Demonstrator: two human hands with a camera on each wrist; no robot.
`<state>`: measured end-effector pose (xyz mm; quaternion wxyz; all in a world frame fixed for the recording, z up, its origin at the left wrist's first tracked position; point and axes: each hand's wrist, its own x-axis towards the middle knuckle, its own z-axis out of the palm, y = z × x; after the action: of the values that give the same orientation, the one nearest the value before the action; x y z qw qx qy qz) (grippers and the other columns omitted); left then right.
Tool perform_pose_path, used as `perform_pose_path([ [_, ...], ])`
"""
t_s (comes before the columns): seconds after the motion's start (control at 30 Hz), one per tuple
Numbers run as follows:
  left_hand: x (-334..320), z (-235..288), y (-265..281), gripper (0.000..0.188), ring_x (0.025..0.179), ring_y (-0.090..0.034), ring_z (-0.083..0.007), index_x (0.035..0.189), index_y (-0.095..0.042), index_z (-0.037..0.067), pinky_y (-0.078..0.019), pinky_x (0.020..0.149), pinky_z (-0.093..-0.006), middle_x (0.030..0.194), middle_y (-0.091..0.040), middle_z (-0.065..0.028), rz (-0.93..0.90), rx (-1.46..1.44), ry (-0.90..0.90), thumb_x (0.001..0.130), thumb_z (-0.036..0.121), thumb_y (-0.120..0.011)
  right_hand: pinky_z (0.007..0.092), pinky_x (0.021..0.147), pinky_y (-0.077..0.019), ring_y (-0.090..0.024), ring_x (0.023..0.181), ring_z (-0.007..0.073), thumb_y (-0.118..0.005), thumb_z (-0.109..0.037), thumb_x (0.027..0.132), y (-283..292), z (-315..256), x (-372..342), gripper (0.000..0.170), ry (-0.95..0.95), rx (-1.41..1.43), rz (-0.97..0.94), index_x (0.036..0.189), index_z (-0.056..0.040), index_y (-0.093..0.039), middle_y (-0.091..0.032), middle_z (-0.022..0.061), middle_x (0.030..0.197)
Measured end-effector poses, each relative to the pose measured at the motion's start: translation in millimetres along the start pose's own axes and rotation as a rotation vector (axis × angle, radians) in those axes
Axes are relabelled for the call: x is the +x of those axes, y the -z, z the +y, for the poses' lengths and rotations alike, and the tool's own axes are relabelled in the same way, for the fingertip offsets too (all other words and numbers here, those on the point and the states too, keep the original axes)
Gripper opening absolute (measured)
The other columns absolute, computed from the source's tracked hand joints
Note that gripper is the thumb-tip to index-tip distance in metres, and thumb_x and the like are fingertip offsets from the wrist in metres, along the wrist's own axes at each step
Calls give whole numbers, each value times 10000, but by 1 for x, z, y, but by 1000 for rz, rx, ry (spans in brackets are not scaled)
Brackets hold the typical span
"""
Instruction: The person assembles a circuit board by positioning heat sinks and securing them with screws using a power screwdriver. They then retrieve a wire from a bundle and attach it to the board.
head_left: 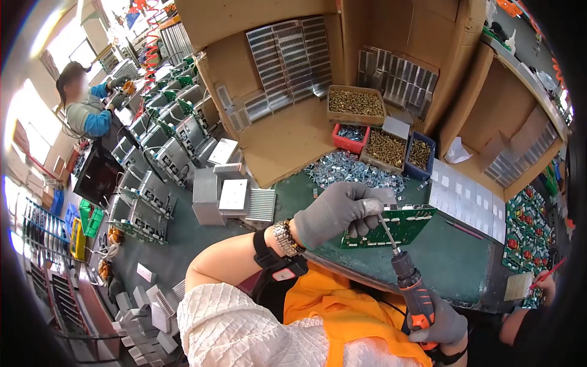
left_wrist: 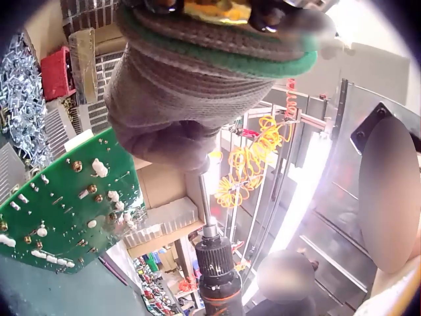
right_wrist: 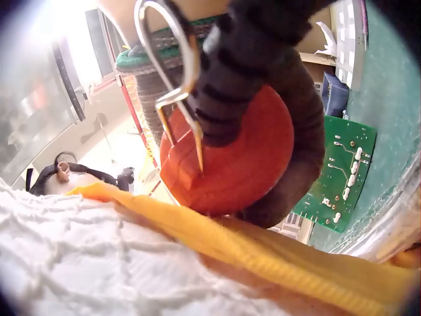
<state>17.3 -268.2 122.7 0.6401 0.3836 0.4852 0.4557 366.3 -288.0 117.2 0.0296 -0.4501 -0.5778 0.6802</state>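
Note:
The gloved left hand (head_left: 338, 214) has its fingers curled, thumb and fingertips pinching at the tip of the bit (head_left: 387, 231) of an electric screwdriver (head_left: 418, 300). In the left wrist view that hand (left_wrist: 174, 112) meets the bit (left_wrist: 205, 201) above the black chuck (left_wrist: 216, 258); whether a screw is between the fingertips I cannot tell. Gripping the screwdriver body is the gloved right hand (head_left: 445, 321); the tool's red end (right_wrist: 253, 161) fills the right wrist view. A green circuit board (head_left: 400, 227) lies beyond the left hand, its soldered face showing in the left wrist view (left_wrist: 72, 197).
Brass screws fill a cardboard tray (head_left: 356, 104) and a blue bin (head_left: 420, 155). Loose silver parts (head_left: 351, 171) lie behind the board. Heatsinks (head_left: 208, 196) stand at left, a row of white-topped plates (head_left: 468, 199) at right. Another person (head_left: 85, 110) is at far left.

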Motion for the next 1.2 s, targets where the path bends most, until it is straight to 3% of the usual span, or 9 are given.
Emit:
perform_pose_path([
  [0.27, -19, 1, 36, 536, 840, -624, -168, 1224, -580, 20, -505, 765, -303, 907, -654, -68, 67, 593, -622, 782, 251, -778, 296, 567, -496, -584, 633, 138, -776, 40, 499, 6, 10, -2, 756, -27, 149, -82, 1178, 14, -443, -606, 68, 743],
  [0.4, -55, 16, 148, 461, 971, -628, -290, 1119, -629, 95, -497, 811, -397, 1044, -655, -112, 349, 1837, 49, 696, 208, -775, 287, 521, -488, -585, 607, 145, -756, 67, 490, 6, 15, -12, 762, 7, 297, 9, 1183, 10, -444, -607, 74, 740],
  [0.43, -62, 26, 150, 441, 1066, -612, -260, 1104, -655, 131, -489, 887, -388, 1078, -663, -79, 289, 1831, 495, 695, 225, -787, 287, 521, -488, -585, 607, 145, -756, 67, 490, 6, 15, -14, 762, 11, 304, 11, 1183, 10, -444, -607, 74, 740],
  [0.53, -73, -2, 182, 784, 1144, -566, -316, 1305, -494, 104, -470, 946, -385, 1254, -570, -128, 173, 1861, 719, 628, 293, -841, 304, 491, -496, -586, 550, 173, -747, 79, 471, 0, 14, -16, 798, 1, 423, 88, 1206, -2, -447, -597, 93, 725],
  [0.77, -90, -30, 198, 833, 1231, -473, -345, 1323, -453, 71, -366, 1055, -410, 1332, -465, -162, 306, 1861, 261, 653, 434, -791, 318, 644, -514, -600, 707, 152, -778, 13, 535, 3, 8, -8, 831, -37, 370, -11, 1270, -14, -391, -603, 66, 815],
  [0.9, -82, -17, 207, 807, 1176, -504, -329, 1294, -475, 70, -397, 1029, -398, 1265, -497, -143, 274, 1825, 397, 615, 337, -820, 314, 658, -513, -604, 732, 153, -792, 13, 527, 0, 16, -8, 853, 13, 268, 14, 1277, -14, -387, -603, 62, 820],
  [1.07, -95, 13, 198, 829, 903, -541, -174, 1225, -432, 76, -485, 807, -302, 947, -502, -40, 502, 960, 169, 513, 78, -857, 312, 683, -508, -601, 763, 151, -817, 9, 528, 6, 31, -20, 903, 35, 363, 13, 1315, -11, -376, -602, 63, 861],
  [1.13, -79, 1, 216, 863, 782, -516, -85, 1261, -363, 72, -469, 646, -279, 889, -518, -7, 397, 1128, -321, 569, 88, -879, 313, 694, -507, -597, 774, 149, -825, 7, 532, 8, 33, -28, 918, 31, 390, 73, 1330, -10, -372, -603, 63, 883],
  [1.2, -52, 19, 170, 891, 737, -518, -65, 1304, -343, 69, -464, 622, -249, 920, -528, -2, 391, 1010, -262, 586, 85, -870, 310, 722, -501, -588, 810, 142, -829, 10, 541, 11, 36, -30, 944, 43, 357, 85, 1360, -11, -361, -598, 59, 920],
])
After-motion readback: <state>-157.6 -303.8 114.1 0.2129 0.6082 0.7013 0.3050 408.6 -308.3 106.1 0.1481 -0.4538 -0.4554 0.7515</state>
